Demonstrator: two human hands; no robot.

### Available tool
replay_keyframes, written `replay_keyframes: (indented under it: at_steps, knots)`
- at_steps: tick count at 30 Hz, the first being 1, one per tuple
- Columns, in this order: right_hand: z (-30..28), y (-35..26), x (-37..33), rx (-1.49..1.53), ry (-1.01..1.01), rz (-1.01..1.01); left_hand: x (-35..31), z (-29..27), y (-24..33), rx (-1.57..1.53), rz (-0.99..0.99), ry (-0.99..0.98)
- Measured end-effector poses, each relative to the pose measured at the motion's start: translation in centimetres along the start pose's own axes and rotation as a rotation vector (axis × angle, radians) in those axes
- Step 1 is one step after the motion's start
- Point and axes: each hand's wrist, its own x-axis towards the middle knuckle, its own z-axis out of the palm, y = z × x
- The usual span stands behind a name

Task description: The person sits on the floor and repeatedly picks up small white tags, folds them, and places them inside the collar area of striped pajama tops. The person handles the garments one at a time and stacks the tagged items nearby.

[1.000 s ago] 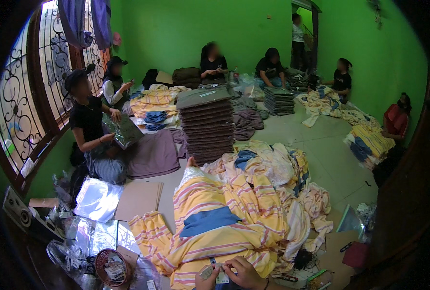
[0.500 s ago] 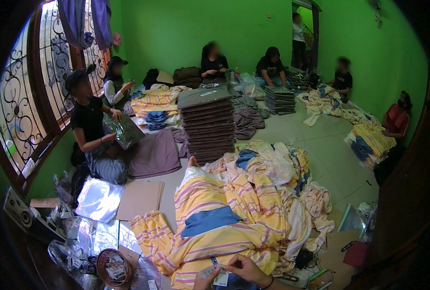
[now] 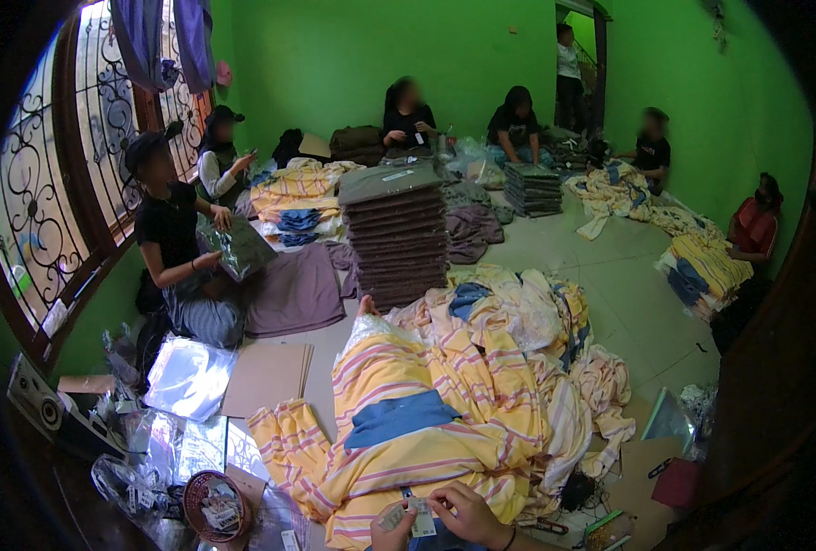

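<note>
At the lower edge, my left hand (image 3: 391,527) is closed and pinches a small white hang tag (image 3: 424,521) with print on it. A small greyish piece lies along that hand's thumb; I cannot make out what it is. My right hand (image 3: 468,516) is closed as well, its fingertips at the tag's upper right corner. Just beyond the hands, a yellow striped garment (image 3: 426,468) with a blue patch (image 3: 399,419) is spread over my lap and legs. A dark blue strip of the garment shows right above the tag.
A basket of tags (image 3: 215,507) stands at lower left, near clear plastic bags (image 3: 188,378) and cardboard sheets (image 3: 266,381). A tall stack of packed brown garments (image 3: 394,239) rises ahead. Striped garments (image 3: 573,395) heap to the right. Several people sit around the room; one (image 3: 183,239) holds a packed garment.
The tag has tilted in my fingers, and my right hand has shifted slightly left, closer over its upper corner. The striped garment has stayed in place.
</note>
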Motion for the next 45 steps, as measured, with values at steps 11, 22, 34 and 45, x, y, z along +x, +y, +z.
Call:
replay_keyframes:
  at_steps: [11,22,34,45]
  knots:
    - [0.7,1.4,-0.1,0.314,-0.095,0.199,0.1,0.0,0.8,-0.372,-0.109,-0.090]
    - [1.1,4.1,-0.5,0.866,-0.366,0.392,-0.6,-1.1,0.1,-0.898,-0.746,-0.183]
    - [0.5,2.2,-0.4,0.531,-0.324,0.313,0.1,-1.6,3.8,-0.859,-0.492,-0.067]
    - [-0.1,4.3,-0.7,1.250,-0.011,0.645,3.1,-5.5,3.8,-1.211,-0.417,0.220]
